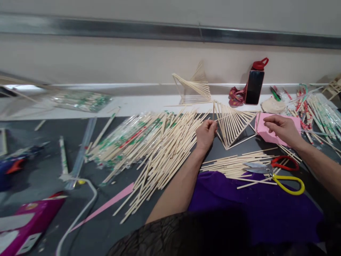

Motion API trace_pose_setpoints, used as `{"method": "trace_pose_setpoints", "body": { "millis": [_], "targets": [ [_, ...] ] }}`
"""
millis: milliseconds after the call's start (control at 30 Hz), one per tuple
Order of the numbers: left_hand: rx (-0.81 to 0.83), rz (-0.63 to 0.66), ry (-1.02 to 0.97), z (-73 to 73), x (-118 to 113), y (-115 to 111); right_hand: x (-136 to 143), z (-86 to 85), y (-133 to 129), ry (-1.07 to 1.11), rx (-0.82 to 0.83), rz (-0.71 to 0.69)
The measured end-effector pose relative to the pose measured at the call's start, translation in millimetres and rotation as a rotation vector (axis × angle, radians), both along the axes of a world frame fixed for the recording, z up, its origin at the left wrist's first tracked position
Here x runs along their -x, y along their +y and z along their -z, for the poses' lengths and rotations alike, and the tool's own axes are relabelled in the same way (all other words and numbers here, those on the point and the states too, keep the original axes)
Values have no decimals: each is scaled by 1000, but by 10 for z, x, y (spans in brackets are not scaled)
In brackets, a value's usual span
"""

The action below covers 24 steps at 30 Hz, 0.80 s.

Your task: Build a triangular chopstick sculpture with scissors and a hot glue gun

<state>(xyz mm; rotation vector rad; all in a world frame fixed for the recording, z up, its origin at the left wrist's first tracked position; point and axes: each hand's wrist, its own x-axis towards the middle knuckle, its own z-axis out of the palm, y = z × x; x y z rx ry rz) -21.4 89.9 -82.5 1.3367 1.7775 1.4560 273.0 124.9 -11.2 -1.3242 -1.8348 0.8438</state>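
Wooden stick frame (232, 124) sits between pinched left grip (206, 135) and half-curled right grip (282, 128), holds unclear

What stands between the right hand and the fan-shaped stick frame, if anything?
Nothing visible blocks the way: the right hand is just right of the stick frame, over pink paper. The scissors lie nearer the person, off that path.

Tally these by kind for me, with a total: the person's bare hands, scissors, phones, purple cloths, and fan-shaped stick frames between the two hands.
Bare hands, left hand and right hand: 2
Scissors: 1
Phone: 1
Purple cloth: 1
Stick frame between the hands: 1
Total: 6
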Motion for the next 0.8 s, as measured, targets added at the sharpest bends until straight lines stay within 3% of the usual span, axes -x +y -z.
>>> {"method": "trace_pose_setpoints", "body": {
  "millis": [167, 333, 600, 800],
  "targets": [
    [11, -4, -9, 41, -10, 3, 160, 114, 37, -83, -79, -11],
    [11, 35, -17, 77, 6, 19, 320, 220, -12, -45, -42, -19],
    [-1, 84, -141, 131, 16, 48, 461, 137, -85, 157, -5, -14],
    [-26, 21, -272, 131, 48, 44, 474, 73, -113, 174, -84, -1]
  ]
}}
